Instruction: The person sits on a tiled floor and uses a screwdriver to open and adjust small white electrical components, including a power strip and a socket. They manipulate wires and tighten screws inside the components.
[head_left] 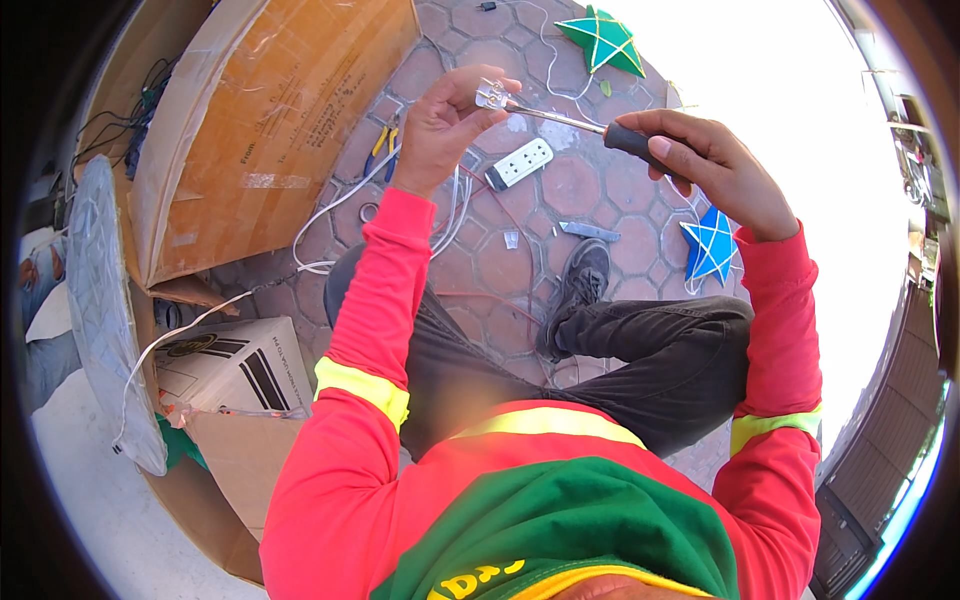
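Observation:
Between the fingers of my left hand [432,130] is a small whitish, see-through electrical plug part [491,94] with metal pieces showing in it. My right hand [712,160] is wrapped round the black handle of a screwdriver [560,118]. Its long metal shaft points left, and the tip meets or nearly meets the plug part; exact contact is too small to tell. Both hands are raised over the paved floor. Below them lies a white power strip [522,164] with a black end.
Pliers with yellow and blue handles [376,150] lie near white cable [325,212] by a large cardboard box [270,140]. A utility knife [590,231] and a small clear piece [511,240] rest near my shoe [580,285]. Green [603,42] and blue star lanterns [710,247] lie farther right.

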